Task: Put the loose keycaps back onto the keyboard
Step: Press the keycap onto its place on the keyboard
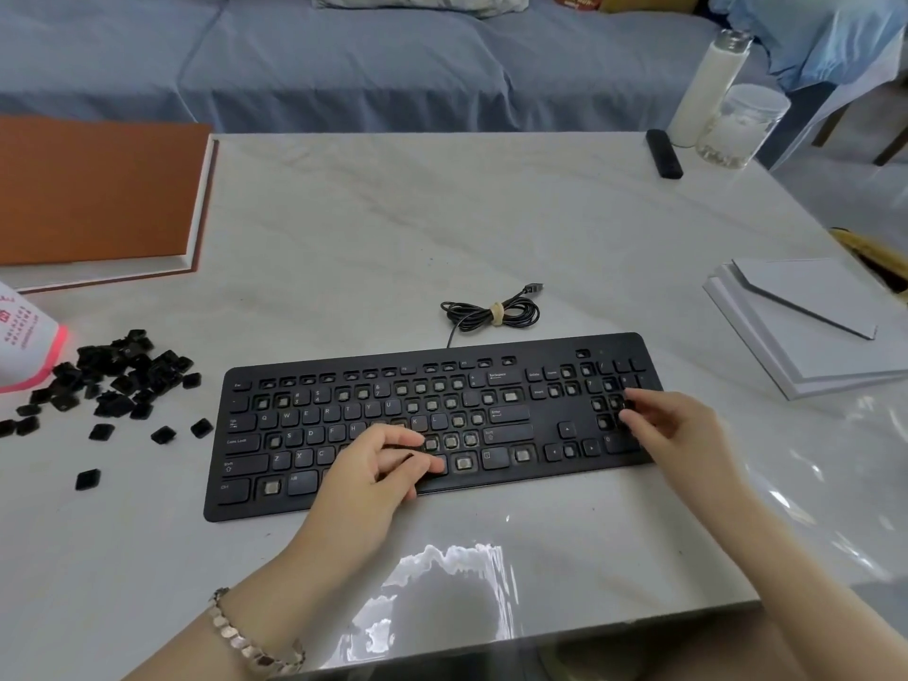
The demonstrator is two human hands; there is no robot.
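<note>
The black keyboard (516, 420) lies across the middle of the table, with several bare switch sockets showing among the seated keys. A heap of loose black keycaps (113, 380) lies to its left, and a few strays sit nearer, such as one keycap (88, 479) by the front left corner. My left hand (378, 474) rests on the keyboard's lower rows with curled fingers. Something dark shows between the fingertips, and I cannot tell whether it is a keycap. My right hand (673, 430) touches the number pad at the right end with fairly straight fingers.
The coiled keyboard cable (491, 314) lies just behind the keyboard. An orange-covered book (93, 199) is at the back left and a red-and-white bag (24, 346) at the left edge. White boards (806, 326) are stacked at the right. A white bottle (707, 86), a jar (742, 125) and a black stick (664, 153) stand at the back right.
</note>
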